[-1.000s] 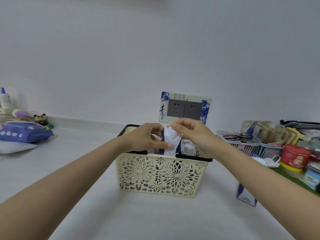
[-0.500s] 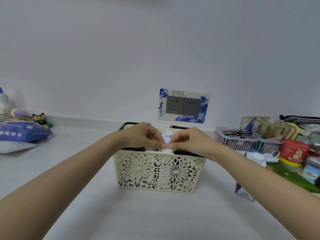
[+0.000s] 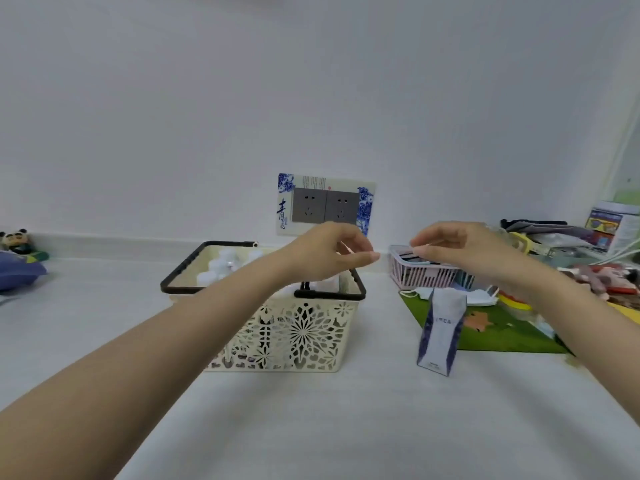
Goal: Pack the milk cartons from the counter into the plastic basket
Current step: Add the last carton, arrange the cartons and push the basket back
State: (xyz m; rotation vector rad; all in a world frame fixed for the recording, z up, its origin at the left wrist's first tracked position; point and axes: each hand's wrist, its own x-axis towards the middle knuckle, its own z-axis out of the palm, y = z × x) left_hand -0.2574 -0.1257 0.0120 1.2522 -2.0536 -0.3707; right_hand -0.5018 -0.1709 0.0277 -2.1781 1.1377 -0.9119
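Note:
A cream plastic basket [image 3: 304,337] with a cut-out flower pattern and dark handles stands on the white counter at centre. Several white-capped milk cartons [image 3: 221,265] stand inside it. One white and purple milk carton [image 3: 440,332] stands upright on the counter to the right of the basket. My left hand [image 3: 329,252] hovers above the basket's right rim, fingers curled and holding nothing. My right hand [image 3: 457,245] hovers further right, above and behind the standing carton, fingers loosely apart and holding nothing.
A pink slotted basket [image 3: 426,275] sits behind my right hand. A green mat [image 3: 491,334], a face mask and assorted clutter fill the right side. A wall socket plate [image 3: 325,204] is behind the basket. A panda figure [image 3: 15,239] and a blue pack sit far left.
Both hands have let go of the carton lowered into the basket and lifted out to the right. The view has shifted right, showing the carton on the counter in full.

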